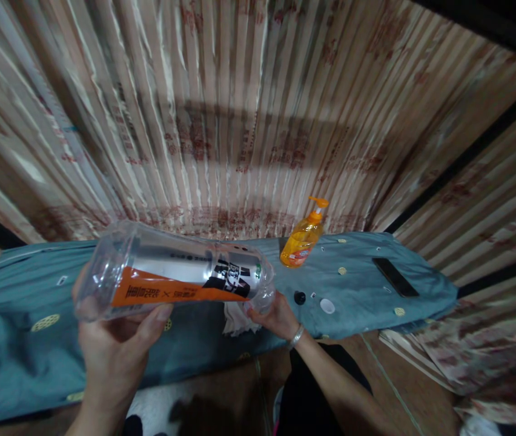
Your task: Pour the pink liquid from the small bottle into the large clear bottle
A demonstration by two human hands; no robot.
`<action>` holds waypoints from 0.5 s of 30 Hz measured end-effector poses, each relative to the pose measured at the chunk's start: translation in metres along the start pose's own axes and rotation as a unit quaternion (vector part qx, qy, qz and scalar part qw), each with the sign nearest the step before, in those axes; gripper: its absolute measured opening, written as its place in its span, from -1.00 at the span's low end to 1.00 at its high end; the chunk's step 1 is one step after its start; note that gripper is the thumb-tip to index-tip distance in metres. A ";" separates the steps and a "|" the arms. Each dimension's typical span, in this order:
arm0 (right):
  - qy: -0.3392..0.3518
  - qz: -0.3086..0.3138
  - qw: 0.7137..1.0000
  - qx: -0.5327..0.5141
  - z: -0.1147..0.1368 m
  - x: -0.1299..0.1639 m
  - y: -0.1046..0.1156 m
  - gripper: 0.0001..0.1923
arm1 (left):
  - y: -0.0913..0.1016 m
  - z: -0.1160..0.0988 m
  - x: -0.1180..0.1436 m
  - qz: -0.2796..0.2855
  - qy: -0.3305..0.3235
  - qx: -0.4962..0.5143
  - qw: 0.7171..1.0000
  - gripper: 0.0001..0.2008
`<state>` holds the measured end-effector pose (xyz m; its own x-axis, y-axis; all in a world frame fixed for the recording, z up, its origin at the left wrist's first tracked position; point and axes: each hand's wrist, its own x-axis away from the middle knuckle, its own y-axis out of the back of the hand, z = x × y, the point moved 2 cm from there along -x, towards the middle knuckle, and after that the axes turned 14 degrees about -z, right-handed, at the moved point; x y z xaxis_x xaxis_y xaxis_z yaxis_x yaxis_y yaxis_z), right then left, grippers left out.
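Note:
My left hand (117,345) grips a large clear plastic bottle (174,272) near its base and holds it sideways above a table covered with teal cloth (22,339). The bottle carries a silver, black and orange label. My right hand (272,316), with a bracelet at the wrist, is at the bottle's neck end and holds a white cloth (236,320) against it. The bottle's mouth is hidden behind that hand.
On the teal cloth stand an orange pump bottle (303,239), a small black cap (300,297), a white round lid (327,306) and a black flat rectangular object (394,277) at the right. A striped patterned curtain (249,109) hangs behind.

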<state>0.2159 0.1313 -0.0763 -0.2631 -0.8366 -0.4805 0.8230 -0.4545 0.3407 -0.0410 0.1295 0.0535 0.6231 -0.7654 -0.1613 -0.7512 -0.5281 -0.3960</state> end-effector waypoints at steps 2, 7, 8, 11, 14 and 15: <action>-0.003 0.005 1.000 0.001 0.002 0.000 0.001 -0.56 | -0.003 -0.002 0.002 0.008 -0.007 0.002 1.000 -0.45; -0.013 0.010 1.000 0.006 0.003 -0.001 0.001 -0.54 | -0.004 -0.001 0.002 0.015 -0.020 -0.002 1.000 -0.53; -0.015 0.009 1.000 0.005 0.003 -0.001 0.001 -0.53 | -0.003 0.000 0.001 0.014 -0.023 -0.005 1.000 -0.55; -0.011 0.005 1.000 0.004 0.000 0.000 0.000 -0.50 | -0.002 0.001 0.000 0.014 -0.027 -0.006 1.000 -0.50; -0.004 0.002 1.000 0.009 -0.002 0.001 0.000 -0.50 | -0.001 0.001 0.000 0.016 -0.024 -0.003 1.000 -0.48; -0.002 0.003 1.000 0.011 -0.003 0.001 0.000 -0.51 | -0.001 0.001 0.000 0.017 -0.021 -0.001 1.000 -0.49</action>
<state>0.2167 0.1316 -0.0788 -0.2598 -0.8402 -0.4760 0.8132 -0.4562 0.3614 -0.0398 0.1302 0.0525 0.6060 -0.7666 -0.2124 -0.7725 -0.5034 -0.3872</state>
